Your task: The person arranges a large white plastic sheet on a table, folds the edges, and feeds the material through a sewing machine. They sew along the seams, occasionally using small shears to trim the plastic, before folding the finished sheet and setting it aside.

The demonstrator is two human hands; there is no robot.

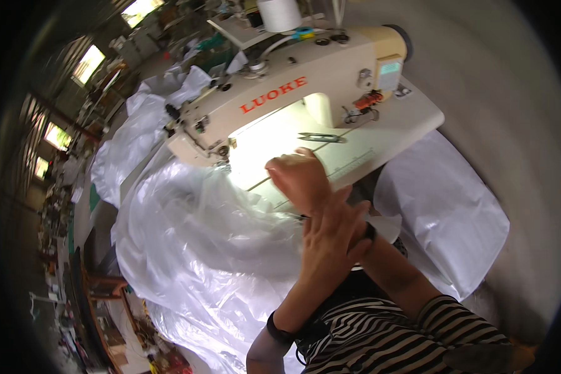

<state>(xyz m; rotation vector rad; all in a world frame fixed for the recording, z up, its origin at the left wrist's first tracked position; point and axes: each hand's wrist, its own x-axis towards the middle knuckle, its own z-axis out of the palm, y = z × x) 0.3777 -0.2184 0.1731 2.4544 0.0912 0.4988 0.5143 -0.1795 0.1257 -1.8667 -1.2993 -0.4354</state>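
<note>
**Left hand (326,243) lies across right forearm (396,274)**

Its tightness cannot be told; the right hand (300,181) curls, contents hidden. From the right hand, white sheeting (187,230) spreads at eight o'clock, the sewing machine (255,90) stands at eleven, snips (320,138) at one.

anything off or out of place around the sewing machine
Nothing looks clearly spilled or damaged. Mildly odd: slim grey metal thread snips lie loose on the pale machine bed, where the glossy white sheeting bunched at its left might snag them.
</note>
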